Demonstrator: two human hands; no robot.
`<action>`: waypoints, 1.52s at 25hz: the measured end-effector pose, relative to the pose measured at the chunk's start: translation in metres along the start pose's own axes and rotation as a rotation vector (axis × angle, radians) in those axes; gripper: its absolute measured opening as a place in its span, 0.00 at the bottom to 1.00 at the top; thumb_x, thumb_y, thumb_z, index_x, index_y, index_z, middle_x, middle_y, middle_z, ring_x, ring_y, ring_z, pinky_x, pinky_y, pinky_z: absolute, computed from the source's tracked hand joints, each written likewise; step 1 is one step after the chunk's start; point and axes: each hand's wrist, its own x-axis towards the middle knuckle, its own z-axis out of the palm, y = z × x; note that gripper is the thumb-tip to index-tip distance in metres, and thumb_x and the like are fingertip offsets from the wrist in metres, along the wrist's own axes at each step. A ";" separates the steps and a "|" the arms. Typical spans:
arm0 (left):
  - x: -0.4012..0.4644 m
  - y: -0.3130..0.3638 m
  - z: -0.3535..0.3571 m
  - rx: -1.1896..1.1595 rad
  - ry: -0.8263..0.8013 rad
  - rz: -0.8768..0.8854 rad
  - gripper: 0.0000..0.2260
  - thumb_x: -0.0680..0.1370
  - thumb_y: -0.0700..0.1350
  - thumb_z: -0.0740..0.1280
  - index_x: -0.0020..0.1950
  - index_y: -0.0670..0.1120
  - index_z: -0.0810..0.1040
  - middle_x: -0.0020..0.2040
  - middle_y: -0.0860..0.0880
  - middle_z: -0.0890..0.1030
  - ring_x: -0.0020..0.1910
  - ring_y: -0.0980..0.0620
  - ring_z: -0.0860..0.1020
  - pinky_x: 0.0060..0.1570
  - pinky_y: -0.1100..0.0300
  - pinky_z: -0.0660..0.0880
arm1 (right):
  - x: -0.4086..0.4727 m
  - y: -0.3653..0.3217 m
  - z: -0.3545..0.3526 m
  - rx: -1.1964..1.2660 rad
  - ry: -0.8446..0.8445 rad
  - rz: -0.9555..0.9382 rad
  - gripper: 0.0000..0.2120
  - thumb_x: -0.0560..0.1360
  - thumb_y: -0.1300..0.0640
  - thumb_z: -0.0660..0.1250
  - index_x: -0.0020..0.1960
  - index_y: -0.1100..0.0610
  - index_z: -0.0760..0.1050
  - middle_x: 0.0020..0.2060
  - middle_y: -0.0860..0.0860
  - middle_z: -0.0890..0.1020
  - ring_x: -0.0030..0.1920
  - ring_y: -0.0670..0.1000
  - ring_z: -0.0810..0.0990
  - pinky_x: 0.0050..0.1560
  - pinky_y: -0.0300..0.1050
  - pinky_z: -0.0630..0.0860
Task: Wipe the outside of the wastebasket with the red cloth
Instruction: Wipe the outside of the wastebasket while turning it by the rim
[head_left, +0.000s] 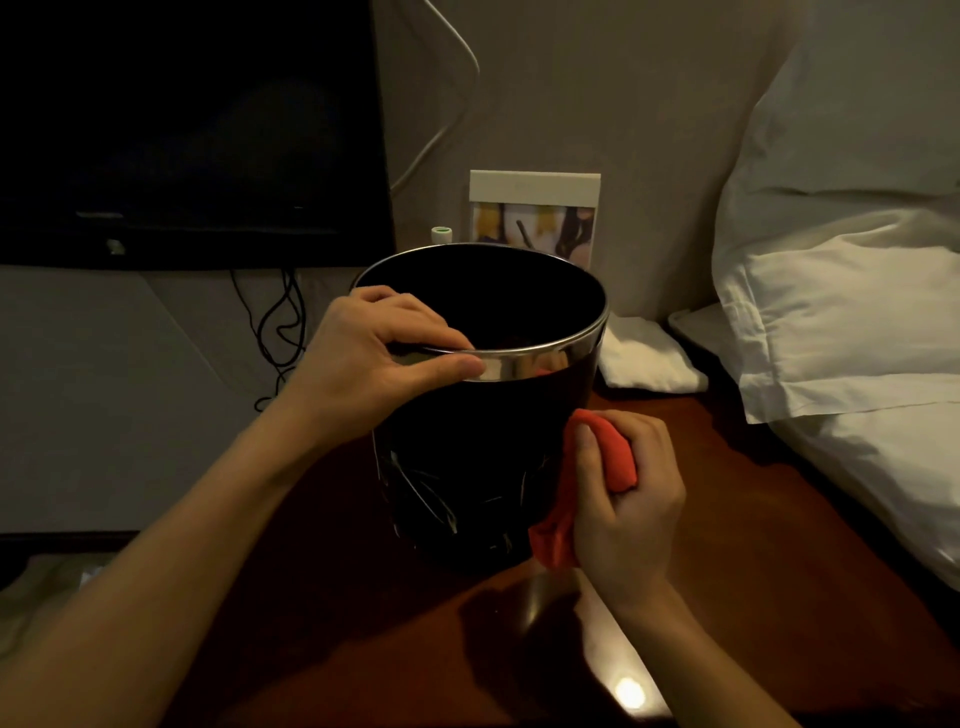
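Observation:
A black round wastebasket (467, 457) with a shiny metal rim stands upright on a dark wooden bedside table (727, 545). My left hand (374, 353) grips the rim on the near left side, thumb outside and fingers over the edge. My right hand (623, 499) holds a bunched red cloth (608, 457) and presses it against the basket's lower right outer wall. Part of the cloth hangs down below my fingers, close to the table top.
A white folded towel (644, 358) lies behind the basket to the right. White pillows (841, 291) and bedding crowd the right side. A framed card (535, 218) and a small bottle cap (441, 235) stand at the wall. A dark screen (182, 130) and cables (280, 332) are at the left.

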 end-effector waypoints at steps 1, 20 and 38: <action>-0.001 -0.003 -0.003 -0.019 0.000 -0.005 0.04 0.71 0.57 0.70 0.45 0.61 0.80 0.44 0.61 0.82 0.50 0.58 0.80 0.64 0.51 0.67 | -0.001 0.000 0.001 -0.004 -0.004 -0.006 0.07 0.78 0.58 0.68 0.54 0.60 0.80 0.49 0.52 0.80 0.51 0.41 0.78 0.52 0.29 0.69; -0.002 -0.003 -0.004 -0.054 0.013 -0.065 0.05 0.68 0.60 0.71 0.39 0.61 0.79 0.41 0.58 0.81 0.44 0.57 0.79 0.52 0.68 0.69 | -0.025 0.012 0.012 -0.050 -0.196 -0.153 0.15 0.78 0.52 0.68 0.56 0.62 0.80 0.53 0.52 0.78 0.52 0.37 0.75 0.51 0.27 0.71; 0.001 -0.004 -0.003 -0.082 0.006 -0.102 0.06 0.69 0.57 0.72 0.39 0.56 0.81 0.39 0.55 0.81 0.42 0.54 0.80 0.43 0.65 0.74 | 0.023 -0.016 0.015 -0.025 -0.004 -0.284 0.11 0.75 0.61 0.71 0.53 0.67 0.80 0.50 0.56 0.78 0.51 0.37 0.72 0.54 0.26 0.68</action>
